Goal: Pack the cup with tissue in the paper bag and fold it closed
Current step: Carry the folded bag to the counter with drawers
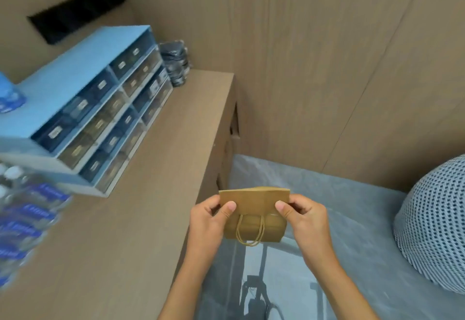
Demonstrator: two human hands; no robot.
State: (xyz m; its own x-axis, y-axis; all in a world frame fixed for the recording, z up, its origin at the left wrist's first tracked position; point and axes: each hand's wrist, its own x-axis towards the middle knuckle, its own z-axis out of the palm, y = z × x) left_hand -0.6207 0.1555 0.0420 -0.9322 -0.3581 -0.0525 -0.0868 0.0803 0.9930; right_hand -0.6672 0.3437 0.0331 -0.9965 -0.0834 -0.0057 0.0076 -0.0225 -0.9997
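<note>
The bag [255, 215] is held in the air beside the tabletop [141, 219], its folded top pinched by the left hand [210, 221] and right hand [303, 216]. Being light, easily creased paper, it is best gripped at the fold's corners.

paper bag [254, 202]: plain kraft brown, with matching brown cord handles
surface [120, 231]: light tan, faint wood grain
drawer unit [83, 103]: pale blue frame, dark see-through drawers with small white labels
bottles [27, 219]: clear, with blue labels
floor [352, 256]: grey-blue
cushion [435, 221]: white-grey knit dotted with dark holes
wall [314, 55]: tan panels
</note>
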